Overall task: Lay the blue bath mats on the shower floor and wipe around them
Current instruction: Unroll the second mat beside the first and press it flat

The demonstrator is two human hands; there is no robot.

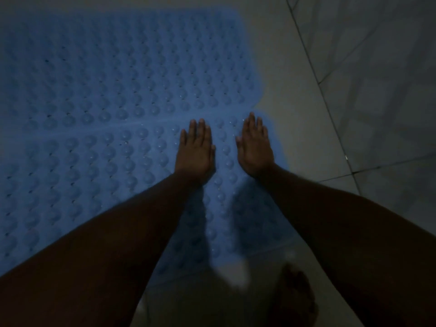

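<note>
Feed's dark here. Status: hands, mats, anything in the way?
Left hand and right hand open, flat on near blue mat. Far mat laid flat on tile floor, edges meeting. No cloth visible. Bare foot nearby.

Dim, low light. A pale tiled floor (306,114) fills the right of the frame, crossed by dark diagonal grout lines (313,74).

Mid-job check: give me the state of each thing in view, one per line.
far blue mat: laid flat on the floor.
near blue mat: laid flat, bumps up, adjoining the far one.
left hand: open, palm down on near mat.
right hand: open, palm down.
tiled floor: bare beside mats.
</note>
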